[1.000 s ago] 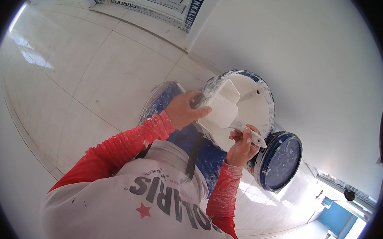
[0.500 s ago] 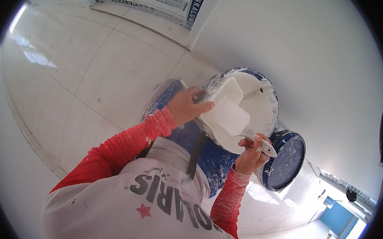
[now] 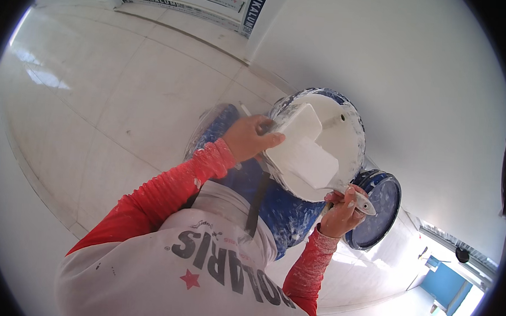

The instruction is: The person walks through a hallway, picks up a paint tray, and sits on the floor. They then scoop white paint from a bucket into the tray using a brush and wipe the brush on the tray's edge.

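A large bucket (image 3: 355,115) with a blue, paste-smeared rim holds white paste in front of me. Over its left side my left hand (image 3: 247,137) is closed on a flat, white-coated plate (image 3: 300,121), thumb on the near edge and fingers partly hidden. My right hand (image 3: 344,213), at the near right rim, grips a putty knife (image 3: 315,164) by its pale handle, which has a hole in the end. Its wide blade is coated white and points left over the bucket, close to the plate; I cannot tell if they touch.
A blue bucket with a lid (image 3: 379,213) stands just right of the open one. A pale wall (image 3: 395,68) rises behind both. Light floor tiles (image 3: 119,88) spread to the left, up to a taped frame (image 3: 254,12) at the far side.
My right hand and the putty knife have moved a little to the right, so the blade has slid away from my left hand. The left hand and plate have barely moved.
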The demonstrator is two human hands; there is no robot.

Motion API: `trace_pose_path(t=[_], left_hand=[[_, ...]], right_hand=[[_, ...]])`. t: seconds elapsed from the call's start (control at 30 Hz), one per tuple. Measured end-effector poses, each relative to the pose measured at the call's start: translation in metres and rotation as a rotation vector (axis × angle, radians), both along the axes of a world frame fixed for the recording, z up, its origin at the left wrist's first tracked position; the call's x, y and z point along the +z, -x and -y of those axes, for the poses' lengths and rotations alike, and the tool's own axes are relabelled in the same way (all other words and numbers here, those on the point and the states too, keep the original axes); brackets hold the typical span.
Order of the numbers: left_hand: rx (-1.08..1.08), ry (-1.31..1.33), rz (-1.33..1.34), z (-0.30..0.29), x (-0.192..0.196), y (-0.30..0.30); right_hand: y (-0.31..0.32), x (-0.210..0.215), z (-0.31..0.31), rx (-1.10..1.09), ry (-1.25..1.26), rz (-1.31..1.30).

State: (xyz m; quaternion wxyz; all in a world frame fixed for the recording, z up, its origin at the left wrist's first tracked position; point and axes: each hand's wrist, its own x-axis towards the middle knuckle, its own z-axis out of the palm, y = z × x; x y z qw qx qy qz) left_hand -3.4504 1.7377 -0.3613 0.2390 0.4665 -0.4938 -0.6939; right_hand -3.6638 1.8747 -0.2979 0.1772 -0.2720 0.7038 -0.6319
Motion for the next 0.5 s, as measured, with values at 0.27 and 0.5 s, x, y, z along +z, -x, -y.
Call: trace_pose_path(t=[0.27, 0.5], left_hand=[[-0.042, -0.010, 0.001, 0.005, -0.003, -0.004], [-0.163, 0.022, -0.034, 0.016, 0.005, -0.007]], right_hand=[[0.029, 0.000, -0.021, -0.030, -0.012, 0.013], [0.048, 0.016, -0.029, 0.126, -0.068, -0.019]])
